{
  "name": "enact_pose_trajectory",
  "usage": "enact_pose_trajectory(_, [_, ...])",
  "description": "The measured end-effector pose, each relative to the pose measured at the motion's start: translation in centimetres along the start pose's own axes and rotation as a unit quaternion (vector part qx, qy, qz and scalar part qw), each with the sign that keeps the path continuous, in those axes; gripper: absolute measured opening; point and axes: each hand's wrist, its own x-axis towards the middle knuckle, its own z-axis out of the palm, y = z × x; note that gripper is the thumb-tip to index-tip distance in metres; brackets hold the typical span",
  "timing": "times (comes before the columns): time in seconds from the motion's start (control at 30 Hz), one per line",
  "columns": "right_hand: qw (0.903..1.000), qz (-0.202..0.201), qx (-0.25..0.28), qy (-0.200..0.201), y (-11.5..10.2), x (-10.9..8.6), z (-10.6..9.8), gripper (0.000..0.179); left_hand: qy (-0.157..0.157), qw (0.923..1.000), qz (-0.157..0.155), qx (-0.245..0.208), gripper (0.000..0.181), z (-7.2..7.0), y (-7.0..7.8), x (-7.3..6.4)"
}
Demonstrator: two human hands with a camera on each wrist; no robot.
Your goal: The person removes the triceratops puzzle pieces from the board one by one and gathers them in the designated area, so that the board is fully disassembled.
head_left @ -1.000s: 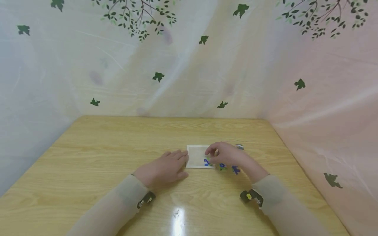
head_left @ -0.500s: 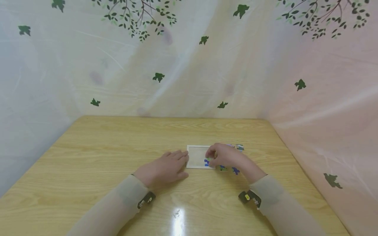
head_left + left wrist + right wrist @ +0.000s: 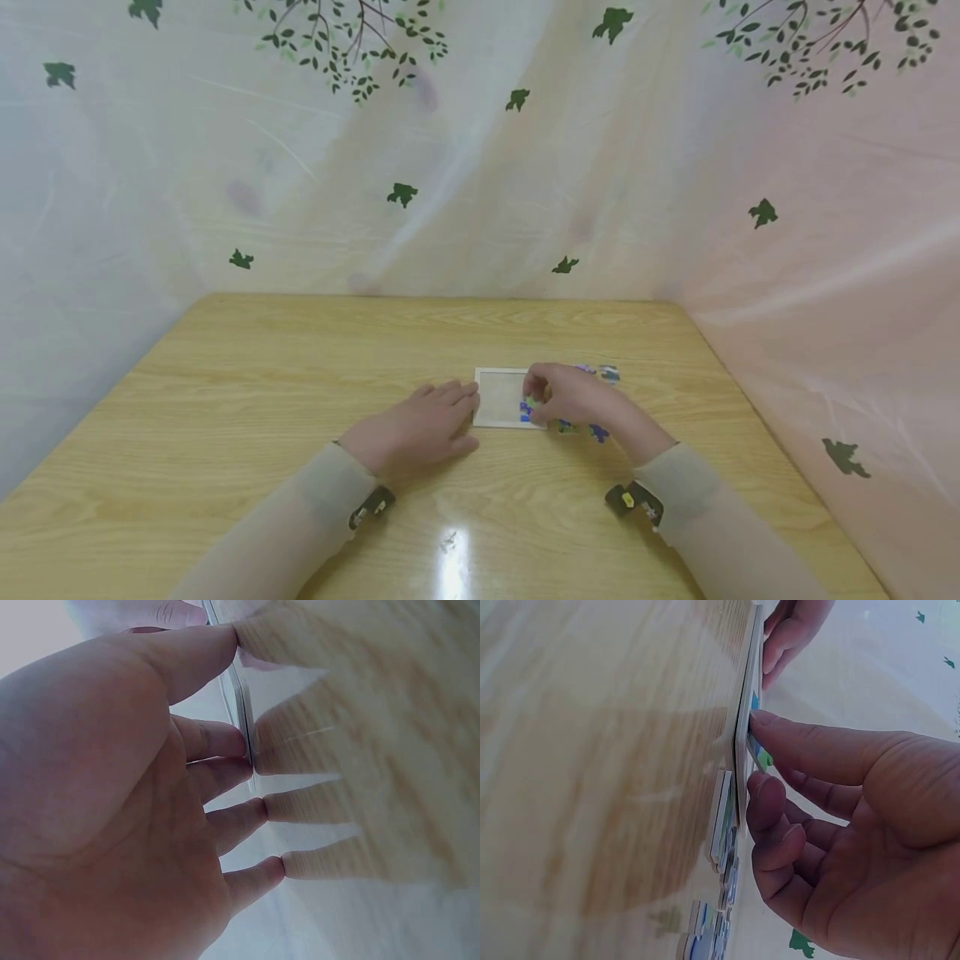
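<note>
A shallow white-rimmed puzzle tray [image 3: 497, 400] lies on the table with blue puzzle pieces [image 3: 526, 412] at its lower right corner. My left hand [image 3: 416, 423] lies palm down with fingers extended, fingertips right at the tray's left edge. In the left wrist view, those fingertips [image 3: 247, 814] touch the tray edge and the tabletop. Over the tray's right side, my right hand [image 3: 573, 393] pinches a blue and green puzzle piece [image 3: 762, 756] between thumb and fingers. That piece is tilted close over the tray, and the hand hides part of it in the head view.
Several loose puzzle pieces lie right of the tray, including a blue piece [image 3: 598, 432], a green one [image 3: 567, 427] and a grey one [image 3: 609, 373]. Beyond the wooden table [image 3: 337, 333] hangs a curtain [image 3: 465, 150] printed with leaves.
My right hand has shifted slightly at the tray's right side, its wrist moving a little left, and loose pieces behind it show more. The left hand has stayed in place.
</note>
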Motion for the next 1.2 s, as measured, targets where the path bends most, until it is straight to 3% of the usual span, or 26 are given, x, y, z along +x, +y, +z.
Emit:
enact_pose_trajectory(0.5, [0.9991, -0.022, 0.028, 0.025, 0.6, -0.2, -0.2, 0.017, -0.01, 0.9998, -0.008, -0.013, 0.072, -0.2, 0.2, 0.0])
enact_pose_trajectory(0.9, [0.9927, 0.004, 0.111, 0.046, 2.9, -2.8, -2.7, 0.024, -0.012, 0.9996, -0.002, -0.023, 0.07, -0.3, 0.2, -0.1])
enact_pose_trajectory(1.2, [0.9918, 0.01, 0.11, 0.064, 5.1, -4.6, -4.1, 0.021, -0.01, 0.9997, 0.0, -0.024, 0.07, -0.3, 0.2, -0.1])
